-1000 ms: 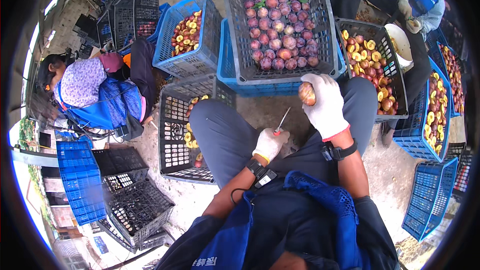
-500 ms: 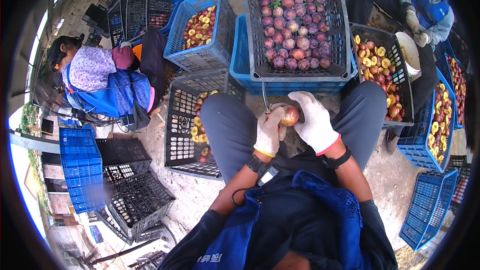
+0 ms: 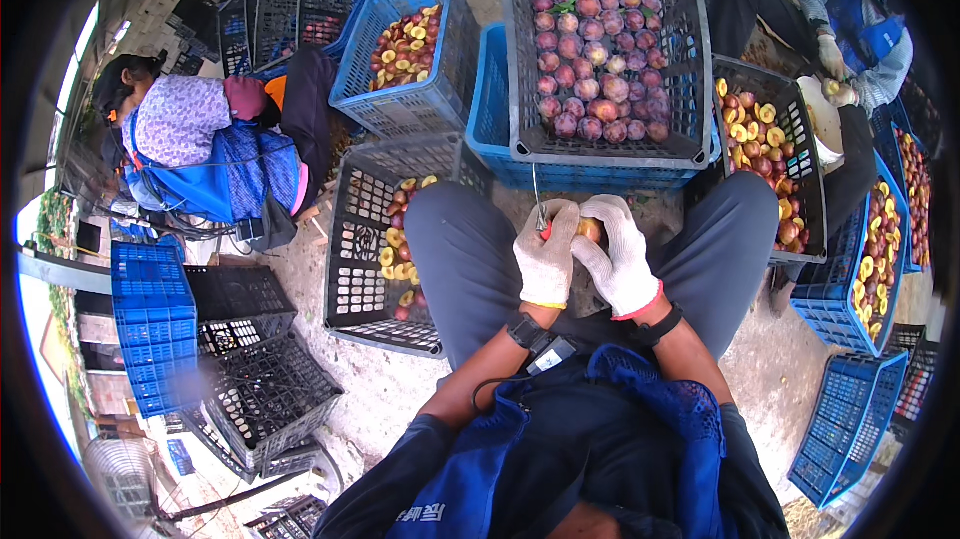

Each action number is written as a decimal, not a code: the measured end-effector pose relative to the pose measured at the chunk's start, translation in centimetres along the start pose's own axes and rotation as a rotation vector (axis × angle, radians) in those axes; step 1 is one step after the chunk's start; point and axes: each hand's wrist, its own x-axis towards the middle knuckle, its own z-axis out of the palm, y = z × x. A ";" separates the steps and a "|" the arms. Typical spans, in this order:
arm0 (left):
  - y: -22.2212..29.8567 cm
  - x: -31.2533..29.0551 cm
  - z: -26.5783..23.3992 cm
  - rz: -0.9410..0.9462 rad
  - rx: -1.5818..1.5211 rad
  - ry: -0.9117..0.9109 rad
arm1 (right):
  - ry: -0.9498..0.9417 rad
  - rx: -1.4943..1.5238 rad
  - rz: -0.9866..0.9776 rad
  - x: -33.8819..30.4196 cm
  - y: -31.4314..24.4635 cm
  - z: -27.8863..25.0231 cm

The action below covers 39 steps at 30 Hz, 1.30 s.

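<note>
In the head view, the gloved left hand (image 3: 546, 254) has its fingers closed on a thin-bladed, red-handled knife (image 3: 539, 201), the blade pointing toward the far side. The gloved right hand (image 3: 622, 254) curls its fingers around a plum (image 3: 591, 230), mostly hidden between the two hands, above the gap between the knees. Just beyond, a black crate (image 3: 610, 155) of whole plums (image 3: 597, 54) rests on a blue crate (image 3: 487, 89). Near the left knee stands a black mesh crate (image 3: 358, 299) holding cut plums (image 3: 398, 261); at right, a seated co-worker (image 3: 845, 29) bends forward.
</note>
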 end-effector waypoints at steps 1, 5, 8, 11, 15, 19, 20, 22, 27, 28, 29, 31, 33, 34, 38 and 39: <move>0.1 0.2 0.1 0.062 0.085 0.050 | -0.006 0.061 0.062 0.1 0.0 0.4; 0.6 1.5 0.6 0.197 0.179 0.090 | 0.062 0.143 0.090 0.0 1.3 1.7; 1.3 2.6 1.6 0.179 0.136 0.057 | 0.144 0.191 0.137 0.9 1.5 2.3; 0.8 3.7 2.9 0.206 0.186 0.043 | 0.234 0.013 0.124 2.4 1.6 2.8; -2.1 5.0 4.9 0.283 0.395 0.061 | 0.428 0.106 0.161 1.9 7.3 4.2; -3.2 5.6 6.1 0.292 0.516 0.043 | 0.494 0.562 0.412 0.7 10.6 4.4; -3.4 5.9 6.1 0.284 0.520 0.035 | 0.483 0.274 0.292 0.7 11.1 4.7; -4.2 6.6 5.9 0.266 0.531 0.033 | 0.453 -0.006 0.180 1.1 11.2 4.8; -7.1 8.5 5.5 0.410 0.715 -0.017 | 0.356 0.719 0.498 -0.9 15.4 6.0; -7.4 8.7 5.1 0.398 0.722 -0.011 | 0.383 1.178 0.598 -0.2 14.1 5.9; -7.6 8.9 4.7 0.468 0.753 -0.072 | 0.442 1.538 0.727 0.4 12.7 5.8; -8.1 9.4 4.6 0.530 0.769 -0.140 | 0.413 1.508 0.801 0.0 13.7 6.0; -8.1 9.7 4.3 0.669 0.837 -0.179 | 0.345 1.379 0.798 -0.1 14.1 6.1; -7.8 9.9 4.2 0.729 0.876 -0.206 | 0.297 1.299 0.790 0.3 14.0 6.2; -6.3 10.7 1.9 0.907 0.877 -0.646 | 0.124 1.010 0.734 1.4 11.8 5.5; -5.4 11.0 1.7 0.903 0.888 -0.647 | 0.096 0.980 0.725 1.7 11.1 5.2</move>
